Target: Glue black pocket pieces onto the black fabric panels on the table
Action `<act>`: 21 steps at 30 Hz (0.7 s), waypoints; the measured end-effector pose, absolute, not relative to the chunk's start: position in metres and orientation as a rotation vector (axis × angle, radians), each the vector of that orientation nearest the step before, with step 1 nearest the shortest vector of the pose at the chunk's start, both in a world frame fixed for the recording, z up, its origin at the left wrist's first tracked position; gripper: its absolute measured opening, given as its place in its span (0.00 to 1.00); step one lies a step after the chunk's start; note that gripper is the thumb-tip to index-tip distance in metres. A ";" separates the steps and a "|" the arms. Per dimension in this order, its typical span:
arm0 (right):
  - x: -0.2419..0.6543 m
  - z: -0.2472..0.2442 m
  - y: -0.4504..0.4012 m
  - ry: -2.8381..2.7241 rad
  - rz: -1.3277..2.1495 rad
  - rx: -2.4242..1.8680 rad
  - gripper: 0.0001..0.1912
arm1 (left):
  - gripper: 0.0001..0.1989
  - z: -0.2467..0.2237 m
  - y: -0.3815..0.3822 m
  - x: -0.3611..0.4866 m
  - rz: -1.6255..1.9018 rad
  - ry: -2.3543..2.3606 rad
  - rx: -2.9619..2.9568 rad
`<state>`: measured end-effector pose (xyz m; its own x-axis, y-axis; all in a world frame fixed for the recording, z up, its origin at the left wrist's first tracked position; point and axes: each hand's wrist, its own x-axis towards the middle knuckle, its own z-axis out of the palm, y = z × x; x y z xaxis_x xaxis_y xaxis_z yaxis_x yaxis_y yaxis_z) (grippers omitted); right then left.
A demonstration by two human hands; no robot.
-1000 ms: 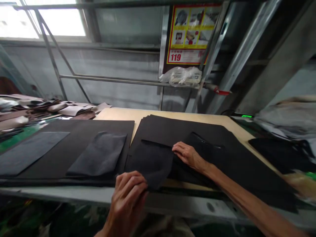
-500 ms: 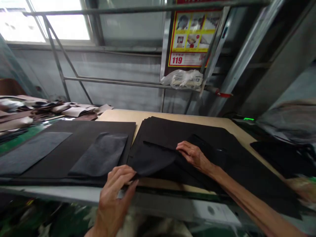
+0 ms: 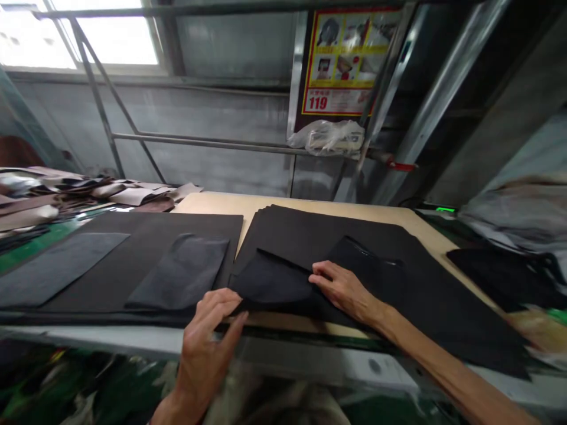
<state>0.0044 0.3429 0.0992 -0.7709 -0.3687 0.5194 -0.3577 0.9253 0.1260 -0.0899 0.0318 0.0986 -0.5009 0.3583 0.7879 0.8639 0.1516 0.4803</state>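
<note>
My right hand [image 3: 343, 292] lies flat on a black fabric piece [image 3: 367, 277], fingers spread and pointing left, with a slit or seam [image 3: 370, 251] beyond the fingertips. Its fingertips are close to a folded black flap [image 3: 270, 280]. My left hand [image 3: 206, 336] is at the flap's left corner near the table's front edge, fingers above the corner and thumb just below it. Neither hand grips anything clearly. Under both lies a stack of black sheets [image 3: 310, 227].
Left of the stack is a black sheet [image 3: 186, 224] with dark grey panels [image 3: 179, 271] [image 3: 62, 265] on it. A light wood tabletop [image 3: 212, 203] shows behind them. Leather offcuts [image 3: 88, 195] are piled at back left, and black cloth [image 3: 500, 277] lies at right.
The flap's lower corner has drawn back from the table's front edge. My left hand has moved up from below the flap to its left corner, with fingers opened. My right hand stays nearly in place.
</note>
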 end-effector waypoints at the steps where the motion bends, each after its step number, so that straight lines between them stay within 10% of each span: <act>1: 0.002 0.099 0.344 -2.528 -0.073 0.556 0.14 | 0.03 0.098 0.031 -0.090 -1.338 -1.944 -1.152; 21: -0.011 0.107 0.344 -2.445 -0.077 0.553 0.10 | 0.01 0.099 0.022 -0.103 -1.533 -2.048 -0.923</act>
<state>-0.0114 0.3443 0.1065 -0.7181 -0.4065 0.5649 -0.3701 0.9104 0.1847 -0.1029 0.0221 0.0985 -0.6920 0.2575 0.6744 0.7196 0.1723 0.6726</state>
